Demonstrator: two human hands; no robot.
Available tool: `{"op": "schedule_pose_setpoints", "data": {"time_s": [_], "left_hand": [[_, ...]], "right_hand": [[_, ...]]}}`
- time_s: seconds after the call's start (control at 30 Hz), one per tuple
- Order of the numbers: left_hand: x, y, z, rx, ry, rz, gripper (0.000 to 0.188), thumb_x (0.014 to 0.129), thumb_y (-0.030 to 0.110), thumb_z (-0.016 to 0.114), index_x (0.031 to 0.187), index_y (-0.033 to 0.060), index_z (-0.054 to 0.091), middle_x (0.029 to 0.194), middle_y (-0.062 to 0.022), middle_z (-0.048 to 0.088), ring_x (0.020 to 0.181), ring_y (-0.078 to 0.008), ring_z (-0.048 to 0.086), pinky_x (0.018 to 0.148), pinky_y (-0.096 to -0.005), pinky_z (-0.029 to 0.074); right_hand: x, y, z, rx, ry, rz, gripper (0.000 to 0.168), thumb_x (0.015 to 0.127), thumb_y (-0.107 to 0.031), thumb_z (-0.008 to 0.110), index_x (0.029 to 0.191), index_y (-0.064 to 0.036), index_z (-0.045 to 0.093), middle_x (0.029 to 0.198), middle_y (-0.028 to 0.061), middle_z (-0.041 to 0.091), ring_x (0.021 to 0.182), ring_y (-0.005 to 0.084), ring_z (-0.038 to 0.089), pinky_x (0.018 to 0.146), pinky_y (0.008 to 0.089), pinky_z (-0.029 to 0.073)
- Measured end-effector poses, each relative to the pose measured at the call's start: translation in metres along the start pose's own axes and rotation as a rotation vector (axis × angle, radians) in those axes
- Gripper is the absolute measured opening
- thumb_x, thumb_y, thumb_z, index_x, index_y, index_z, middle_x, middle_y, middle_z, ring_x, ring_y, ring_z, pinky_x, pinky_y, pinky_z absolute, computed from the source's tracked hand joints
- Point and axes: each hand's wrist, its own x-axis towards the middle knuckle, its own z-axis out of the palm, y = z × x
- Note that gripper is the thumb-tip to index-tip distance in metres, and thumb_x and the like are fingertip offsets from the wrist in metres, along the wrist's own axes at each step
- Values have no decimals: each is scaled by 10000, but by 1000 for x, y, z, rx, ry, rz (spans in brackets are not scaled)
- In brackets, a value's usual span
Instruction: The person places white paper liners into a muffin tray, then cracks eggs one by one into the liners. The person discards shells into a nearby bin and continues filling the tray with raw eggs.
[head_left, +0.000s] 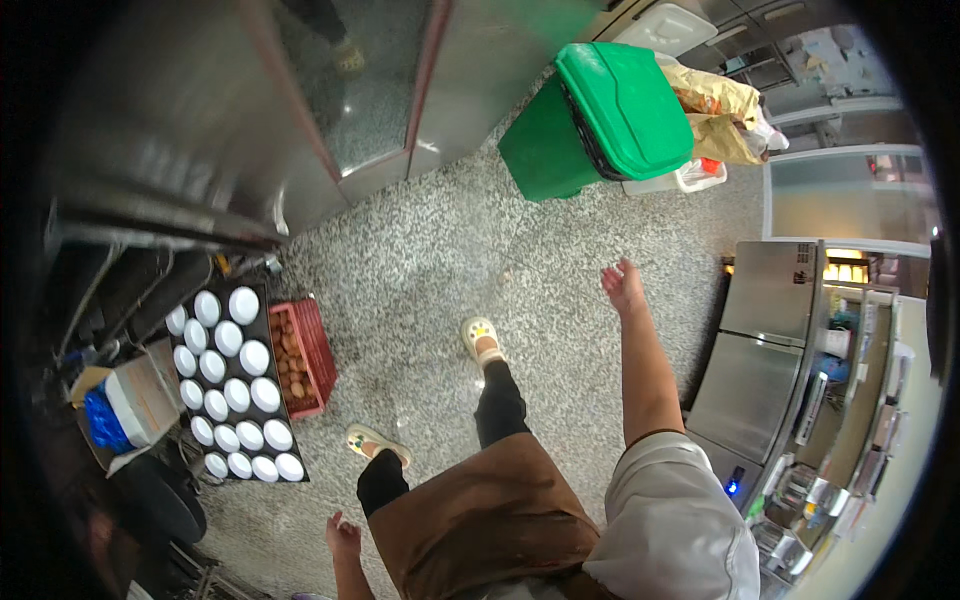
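My right hand (621, 286) hangs out in front over the speckled floor (555, 247), holding nothing, its fingers loosely apart. At the lower left, my left hand (343, 534) is also bare of any object, with the fingers slightly curled. Nearest to it is a dark baking tray (259, 352) bearing rows of round white cups (237, 394). Right beside that tray, and partly hidden by it, is a red plastic crate (321, 352) of brown eggs (296, 375). A brown apron (480, 525) covers my front.
A lidded green bin (630, 105) stands ahead, with paper sacks (720, 112) behind it. Steel doors (187, 150) line the upper left. On the right is a steel under-counter fridge (750, 390). An open cardboard box (142, 397) sits left of the tray.
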Motion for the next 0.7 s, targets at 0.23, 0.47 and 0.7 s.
{"op": "schedule_pose_setpoints", "data": {"time_s": [0.23,0.47,0.7], "left_hand": [[-71,-77,34,550,108,-32,472,1026,405,411,1219,-10,529,911,-161,597,743,-222,582,658,-368,506],[-141,-133,112,931,80,141,326,949,245,482,1131,-10,572,865,-105,644,748,-181,613,650,-319,500],[-165,-153,129,835,79,133,317,957,276,484,1069,-5,580,826,-121,654,638,-177,624,567,-303,531]], "right_hand": [[135,-128,36,336,20,-30,462,942,-382,582,1172,-20,411,1046,213,583,946,320,618,841,427,540],[253,-165,15,551,-44,35,635,935,-581,504,1112,23,418,1054,199,574,1018,346,577,920,502,498],[268,-190,28,714,-146,47,730,931,-617,473,1305,8,422,1312,161,499,1184,330,498,1021,506,422]]}}
